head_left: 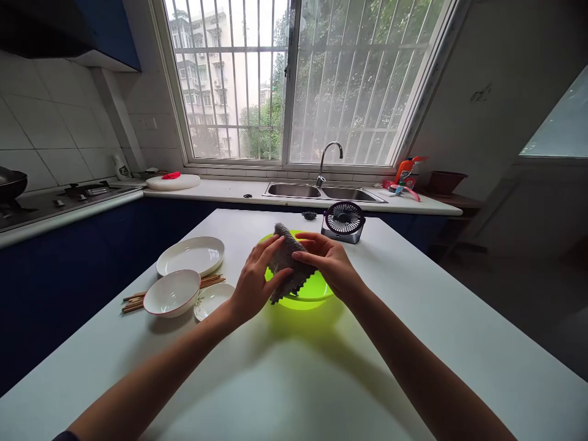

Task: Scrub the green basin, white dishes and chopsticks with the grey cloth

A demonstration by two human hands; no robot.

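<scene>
A grey cloth (285, 262) is held up over a bright green basin (309, 293) that stands on the white table (294, 367). My left hand (257, 278) grips the cloth's left side with its fingers curled round it. From the right, my right hand (328, 260) pinches the cloth's upper edge. The cloth's scalloped lower edge hangs down into the basin. Whatever lies inside the basin is hidden by both hands and the cloth.
Left of the basin lie a white plate (190, 254), a white bowl (172, 293), a small dish (212, 300) and chopsticks (133, 301). A small desk fan (343, 222) stands behind the basin. Farther back are a double sink (321, 192) with tap, a stove (68, 195) and a window.
</scene>
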